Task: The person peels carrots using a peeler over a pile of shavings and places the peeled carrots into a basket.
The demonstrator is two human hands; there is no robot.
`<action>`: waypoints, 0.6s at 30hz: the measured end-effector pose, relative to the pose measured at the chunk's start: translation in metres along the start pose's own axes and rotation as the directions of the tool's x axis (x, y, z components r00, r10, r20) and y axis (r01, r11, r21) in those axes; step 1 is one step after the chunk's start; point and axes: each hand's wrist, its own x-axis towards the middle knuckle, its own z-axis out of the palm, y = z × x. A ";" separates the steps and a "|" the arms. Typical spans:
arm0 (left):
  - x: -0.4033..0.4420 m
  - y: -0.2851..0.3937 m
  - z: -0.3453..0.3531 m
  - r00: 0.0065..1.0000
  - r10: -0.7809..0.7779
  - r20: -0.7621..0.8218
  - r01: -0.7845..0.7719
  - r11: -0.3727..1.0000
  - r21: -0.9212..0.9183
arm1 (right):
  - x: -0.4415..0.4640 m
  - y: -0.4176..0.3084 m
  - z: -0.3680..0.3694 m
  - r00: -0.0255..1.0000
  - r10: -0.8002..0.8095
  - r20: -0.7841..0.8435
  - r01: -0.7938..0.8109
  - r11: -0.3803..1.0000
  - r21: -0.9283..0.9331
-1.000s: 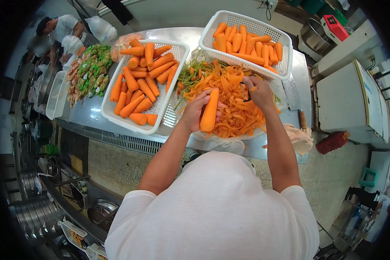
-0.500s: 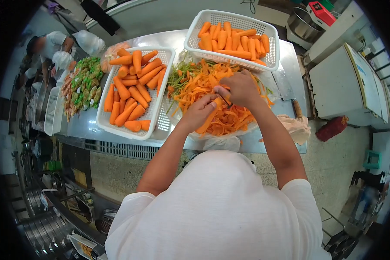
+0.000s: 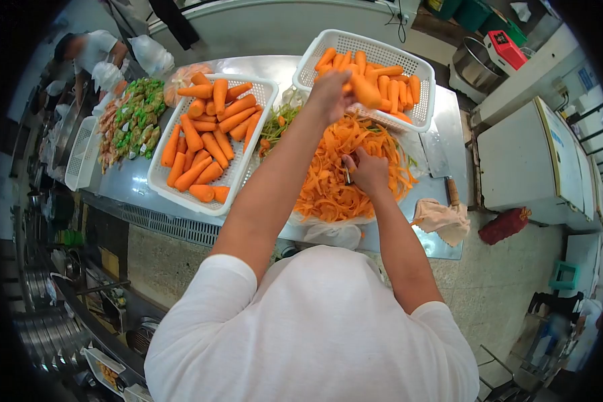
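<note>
My left hand [image 3: 331, 97] is closed on a carrot [image 3: 366, 91], blurred by motion, over the near edge of the back white basket [image 3: 425, 120], which holds peeled carrots [image 3: 394, 94]. Over the heap of orange peelings [image 3: 338, 191], my right hand [image 3: 368, 171] is closed around a peeler [image 3: 347, 175], partly hidden by the fingers. Green stalks [image 3: 278, 124] lie at the heap's left side. Left of them, another white basket [image 3: 155, 175] holds several carrots [image 3: 216, 147].
A knife [image 3: 452, 191] and a cloth [image 3: 442, 221] lie on the metal table [image 3: 291, 231] at the right. Green and brown items [image 3: 137, 117] are piled at the left, near another person [image 3: 97, 50]. A red sack [image 3: 504, 226] rests on the floor.
My left hand has carried the carrot away from the heap, forward to the back basket. My right hand has come back from the carrot toward me, still with the peeler.
</note>
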 end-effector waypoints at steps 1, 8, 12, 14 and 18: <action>0.014 0.006 0.008 0.995 0.062 -0.073 -0.062 0.998 -0.010 | -0.001 0.000 -0.002 1.000 0.024 0.008 -0.024 1.000 -0.001; -0.056 -0.056 -0.053 0.825 0.112 0.553 -0.544 -0.105 0.833 | -0.010 0.017 0.009 0.995 0.032 -0.091 -0.009 0.969 0.245; -0.106 -0.084 -0.095 0.925 0.067 0.375 -0.327 -0.369 0.870 | -0.003 0.004 0.001 0.990 -0.040 -0.135 0.065 0.981 0.185; -0.109 -0.079 -0.105 0.944 0.122 0.307 -0.241 -0.382 0.892 | 0.012 -0.014 -0.004 0.991 -0.090 -0.100 0.103 0.986 0.135; -0.108 -0.068 -0.130 0.980 0.152 0.132 -0.083 -0.292 0.953 | 0.053 -0.054 0.004 0.986 -0.108 0.127 0.110 0.994 -0.008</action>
